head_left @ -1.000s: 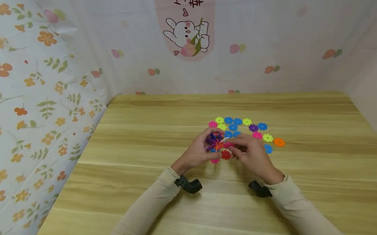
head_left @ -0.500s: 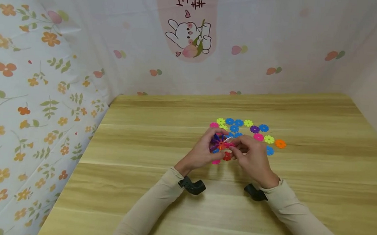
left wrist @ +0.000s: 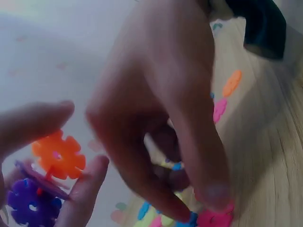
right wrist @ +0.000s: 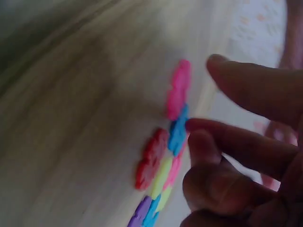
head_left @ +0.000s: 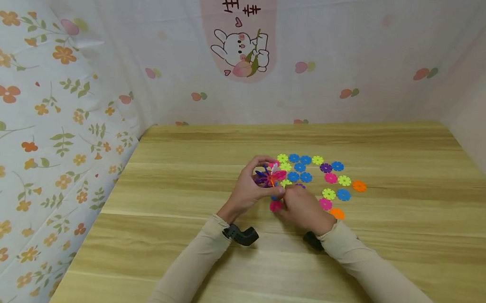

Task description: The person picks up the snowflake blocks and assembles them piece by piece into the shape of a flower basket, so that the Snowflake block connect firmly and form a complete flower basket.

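Observation:
My left hand holds a cluster of joined notched plastic discs above the table, between thumb and fingers. Pink, white, purple and orange pieces show in it; the left wrist view gives an orange disc and a purple disc close up. Low over the table beside it is my right hand, thumb and index finger apart with nothing between them, the other fingers bent. Near its fingertips lies a pink disc, with a blue disc and a red disc alongside.
Loose flower-shaped discs lie flat on the wooden table past the hands, among them a yellow disc, a purple disc and an orange disc. A printed cloth hangs behind the table.
My right hand has left the cluster and dropped down and left toward the pink disc, now covering the red disc in the head view. My left hand shifted slightly left with the cluster.

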### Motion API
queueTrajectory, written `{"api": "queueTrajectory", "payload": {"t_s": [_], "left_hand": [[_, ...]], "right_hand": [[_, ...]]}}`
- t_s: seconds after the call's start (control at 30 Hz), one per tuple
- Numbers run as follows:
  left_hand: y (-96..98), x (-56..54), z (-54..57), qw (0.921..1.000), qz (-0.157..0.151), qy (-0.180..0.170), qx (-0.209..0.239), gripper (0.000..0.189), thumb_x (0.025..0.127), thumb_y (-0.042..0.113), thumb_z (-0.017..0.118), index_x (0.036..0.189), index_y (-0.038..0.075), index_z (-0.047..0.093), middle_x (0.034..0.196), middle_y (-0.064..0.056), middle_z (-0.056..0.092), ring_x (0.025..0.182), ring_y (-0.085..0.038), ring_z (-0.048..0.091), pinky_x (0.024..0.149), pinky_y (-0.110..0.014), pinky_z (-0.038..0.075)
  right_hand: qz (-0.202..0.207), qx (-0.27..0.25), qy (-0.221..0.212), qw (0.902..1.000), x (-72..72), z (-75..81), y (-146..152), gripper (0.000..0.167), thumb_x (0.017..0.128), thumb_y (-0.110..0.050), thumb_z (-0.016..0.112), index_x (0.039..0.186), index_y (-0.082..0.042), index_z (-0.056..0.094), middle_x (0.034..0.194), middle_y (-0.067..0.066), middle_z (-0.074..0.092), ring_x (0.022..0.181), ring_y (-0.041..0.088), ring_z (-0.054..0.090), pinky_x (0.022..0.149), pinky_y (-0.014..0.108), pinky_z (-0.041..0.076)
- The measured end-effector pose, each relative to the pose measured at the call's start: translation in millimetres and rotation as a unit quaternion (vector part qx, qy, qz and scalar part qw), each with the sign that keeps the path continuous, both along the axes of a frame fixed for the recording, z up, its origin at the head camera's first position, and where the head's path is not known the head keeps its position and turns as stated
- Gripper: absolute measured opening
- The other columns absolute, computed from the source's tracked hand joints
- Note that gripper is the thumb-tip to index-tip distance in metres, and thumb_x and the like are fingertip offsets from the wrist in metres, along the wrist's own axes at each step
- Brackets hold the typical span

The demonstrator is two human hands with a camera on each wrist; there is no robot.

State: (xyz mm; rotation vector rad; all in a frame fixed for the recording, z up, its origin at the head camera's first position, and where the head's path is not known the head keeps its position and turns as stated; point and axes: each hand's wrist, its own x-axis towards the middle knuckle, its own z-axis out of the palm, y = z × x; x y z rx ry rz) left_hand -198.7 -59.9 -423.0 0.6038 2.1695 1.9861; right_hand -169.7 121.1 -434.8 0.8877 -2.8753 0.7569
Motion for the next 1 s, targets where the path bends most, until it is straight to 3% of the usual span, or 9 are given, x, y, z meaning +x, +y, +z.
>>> {"api": "queueTrajectory", "payload": {"t_s": [0.1,0.17,0.3,0.43,0.57,0.7,0.8,0.9,1.0], "left_hand": [[3.5,0.5,-1.0,1.0,0.007,0.0,-0.001,0.066,0.075,0.009,0.086,0.132,0.017,0.055,0.129,-0.01,0.046,0.091,-0.018,0.059,0.076,-0.026,0.053],[5.3,1.2,-0.7,1.0,0.007,-0.004,-0.002,0.065,0.075,0.008,0.086,0.132,0.018,0.056,0.131,-0.008,0.045,0.098,-0.018,0.059,0.081,-0.026,0.054],[5.8,0.8,-0.5,1.0,0.003,-0.004,-0.005,0.064,0.076,0.008,0.085,0.132,0.017,0.056,0.137,-0.005,0.044,0.11,-0.019,0.057,0.089,-0.029,0.053],[3.6,-1.5,-2.0,0.9999,0.007,0.0,-0.009,0.063,0.076,0.008,0.085,0.132,0.014,0.057,0.139,-0.004,0.047,0.114,-0.019,0.054,0.093,-0.028,0.05],[0.7,-3.5,-3.4,0.9998,0.015,-0.01,-0.002,0.064,0.076,0.007,0.085,0.133,0.011,0.056,0.136,-0.009,0.048,0.111,-0.018,0.055,0.09,-0.026,0.051],[-2.0,-3.0,-3.3,0.9996,0.022,-0.02,0.004,0.064,0.076,0.006,0.085,0.132,0.017,0.056,0.129,-0.009,0.047,0.105,-0.016,0.056,0.086,-0.025,0.051],[-3.4,-2.8,-3.1,0.9997,0.016,-0.017,0.007,0.064,0.076,0.006,0.084,0.132,0.019,0.056,0.128,-0.007,0.045,0.105,-0.016,0.055,0.086,-0.026,0.051],[-4.9,-3.1,-3.8,0.9999,0.008,-0.009,0.003,0.063,0.078,0.008,0.083,0.135,0.019,0.058,0.131,-0.006,0.046,0.111,-0.017,0.054,0.089,-0.025,0.05],[-6.0,-3.2,-5.2,0.9997,-0.011,-0.014,0.019,0.063,0.08,0.005,0.082,0.137,0.014,0.058,0.136,-0.007,0.045,0.116,-0.027,0.058,0.091,-0.027,0.053]], "right_hand": [[0.005,0.037,0.054,0.9978,0.3,-4.1,-4.4,0.018,0.077,-0.01,0.082,0.082,-0.006,0.066,0.065,-0.002,0.055,0.059,0.014,0.052,0.054,0.027,0.048],[-0.003,0.043,0.065,0.997,1.0,-5.6,-4.7,0.02,0.075,-0.009,0.084,0.079,-0.007,0.065,0.066,-0.001,0.056,0.059,0.014,0.053,0.055,0.028,0.05],[-0.008,0.033,0.058,0.9977,1.5,-5.9,-3.8,0.02,0.073,-0.006,0.085,0.077,-0.006,0.065,0.069,0.0,0.056,0.063,0.015,0.054,0.057,0.03,0.051],[0.014,0.008,0.041,0.999,0.1,-4.8,-5.4,0.016,0.074,0.002,0.079,0.077,-0.004,0.064,0.067,-0.001,0.054,0.062,0.014,0.05,0.058,0.028,0.046],[0.016,-0.01,0.036,0.9992,-2.0,-5.0,-10.3,0.02,0.074,-0.003,0.082,0.08,-0.004,0.063,0.063,-0.003,0.051,0.059,0.012,0.046,0.056,0.025,0.042],[0.004,-0.009,0.039,0.9992,-4.3,-6.3,-15.0,0.022,0.073,-0.005,0.083,0.082,-0.003,0.063,0.063,-0.002,0.051,0.059,0.013,0.045,0.058,0.027,0.042],[-0.001,-0.025,0.011,0.9996,-5.9,-5.1,-15.8,0.019,0.073,0.001,0.078,0.083,-0.003,0.062,0.066,0.001,0.053,0.061,0.015,0.047,0.059,0.029,0.044],[-0.001,-0.052,-0.044,0.9977,-7.5,-3.5,-13.0,0.02,0.072,0.006,0.076,0.084,-0.004,0.063,0.071,0.002,0.057,0.065,0.016,0.05,0.062,0.03,0.046],[0.006,-0.071,-0.088,0.9935,-8.7,-3.6,-5.9,0.018,0.073,0.007,0.076,0.082,-0.005,0.067,0.073,0.0,0.061,0.067,0.015,0.051,0.065,0.03,0.045]]}}
